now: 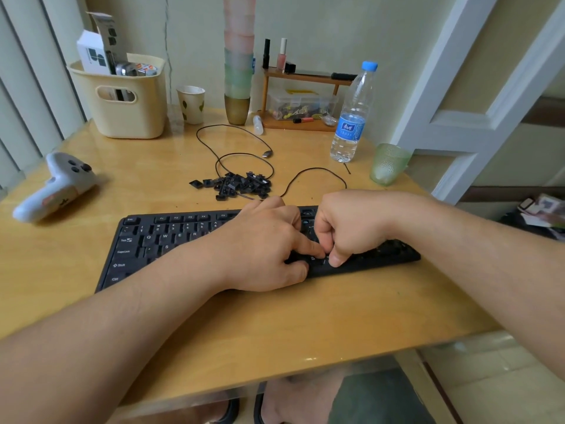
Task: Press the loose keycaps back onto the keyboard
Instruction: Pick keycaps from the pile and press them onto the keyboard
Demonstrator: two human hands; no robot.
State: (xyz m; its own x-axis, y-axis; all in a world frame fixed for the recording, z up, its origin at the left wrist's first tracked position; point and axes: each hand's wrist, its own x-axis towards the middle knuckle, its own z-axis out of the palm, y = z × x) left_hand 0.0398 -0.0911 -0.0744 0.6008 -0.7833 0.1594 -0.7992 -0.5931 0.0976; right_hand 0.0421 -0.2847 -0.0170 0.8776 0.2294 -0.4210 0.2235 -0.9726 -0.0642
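Two bare arms reach over the front edge of a yellow wooden table [305,325]. Both hands sit on a black keyboard [146,243] that lies across the middle of the table. The left hand [263,249] lies flat on the keys with one finger pointing down at a key. The right hand [345,228] is curled like a fist, and its thumb tip pushes down on the same spot; I cannot tell if it holds a key cap. White letters show on the keys, such as Q, W, E, Tab, Caps Lock, Shift and Ctrl. Just behind the keyboard is a pile of loose black key caps [235,185], with a thin black cable [244,148] looping around it. To the left lies a white game controller [58,185]. To the right stands a green glass cup [388,163], and near it a water bottle [354,114] with a blue cap and a blue label; the words are too small to read. Farther back, a cream basket [122,99] holds boxes and small things. Beside it are a paper cup [191,104], a tall stack of cups [238,65], and a little wooden shelf [299,99] with a clear box of small bits.
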